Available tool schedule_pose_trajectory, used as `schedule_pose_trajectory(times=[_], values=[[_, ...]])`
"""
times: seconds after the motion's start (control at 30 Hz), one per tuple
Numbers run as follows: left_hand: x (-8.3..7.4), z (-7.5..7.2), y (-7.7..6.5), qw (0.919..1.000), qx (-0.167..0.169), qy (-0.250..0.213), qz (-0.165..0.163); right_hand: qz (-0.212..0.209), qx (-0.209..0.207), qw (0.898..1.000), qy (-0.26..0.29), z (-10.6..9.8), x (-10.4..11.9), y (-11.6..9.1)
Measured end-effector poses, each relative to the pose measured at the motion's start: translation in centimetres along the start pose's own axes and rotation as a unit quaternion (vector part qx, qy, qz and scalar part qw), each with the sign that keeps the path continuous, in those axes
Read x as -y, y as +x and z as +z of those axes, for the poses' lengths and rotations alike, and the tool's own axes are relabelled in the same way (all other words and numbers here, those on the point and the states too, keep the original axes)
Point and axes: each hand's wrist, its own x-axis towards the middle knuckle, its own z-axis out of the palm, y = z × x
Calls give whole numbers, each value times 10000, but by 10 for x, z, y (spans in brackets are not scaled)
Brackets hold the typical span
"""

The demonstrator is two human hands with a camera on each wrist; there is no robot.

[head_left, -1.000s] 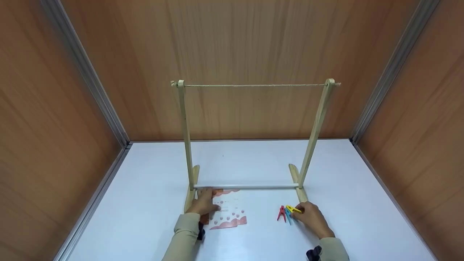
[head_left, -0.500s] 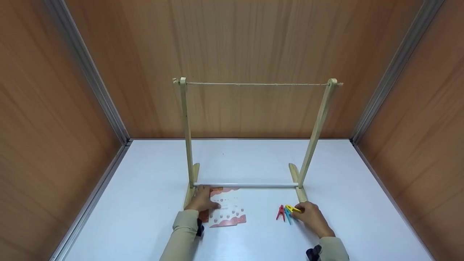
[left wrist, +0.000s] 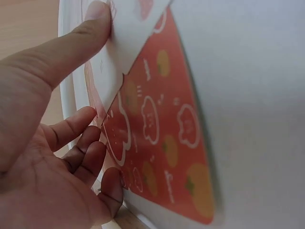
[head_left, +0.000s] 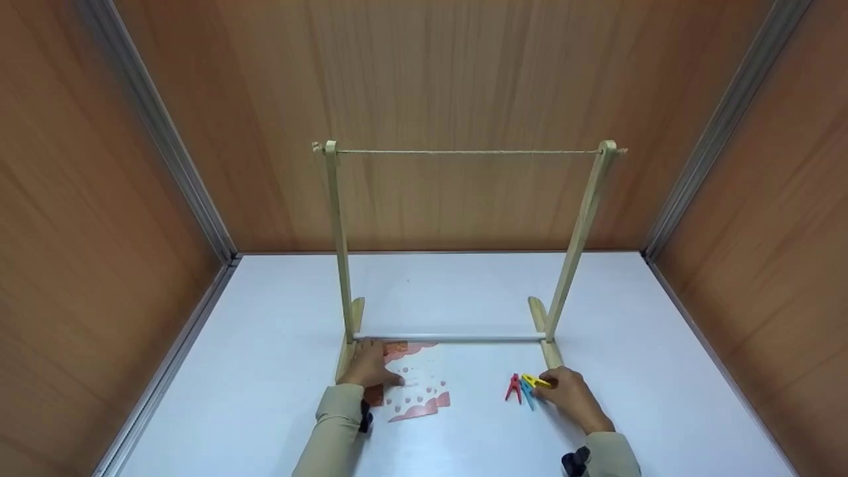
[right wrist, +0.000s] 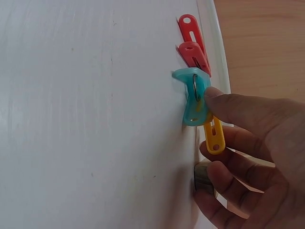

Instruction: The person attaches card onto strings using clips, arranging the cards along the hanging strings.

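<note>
My left hand [head_left: 368,368] is on a small stack of printed cards at the left of the stand. Its straight thumb rests on a white card with strawberries and pink borders [head_left: 419,381]; the loosely bent fingers touch the stack's edge. Beneath lies a red card with orange fruit drawings [left wrist: 157,119], partly covered. My right hand [head_left: 571,396] pinches a yellow clothespin [right wrist: 215,138] between thumb and fingers. Against it sits a blue clothespin [right wrist: 194,105], and a red clothespin [right wrist: 190,43] lies just beyond.
A wooden stand has two uprights, the left post [head_left: 340,245] and the right post [head_left: 578,245]. A string [head_left: 464,152] spans their tops and a white rod [head_left: 450,338] joins their bases. Wood-grain panels [head_left: 464,73] enclose the white table [head_left: 265,344].
The white card has turned slightly, its lower edge now more slanted. My left hand has shifted a little to the left. The right hand and the clothespins stay almost where they were.
</note>
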Motion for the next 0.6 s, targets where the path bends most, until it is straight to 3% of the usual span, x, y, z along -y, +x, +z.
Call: schedule_pose_trajectory(times=[0.3,0.53,0.6], values=[[1,-1,-1,9993,-17,-345,138,19,43,10000,-28,-1,0,1],[3,-3,0,9970,-1,-630,452,-11,-5,9999,-112,-2,1,0],[3,-3,-1,9967,7,-703,395,48,11,9999,-88,-2,2,0]])
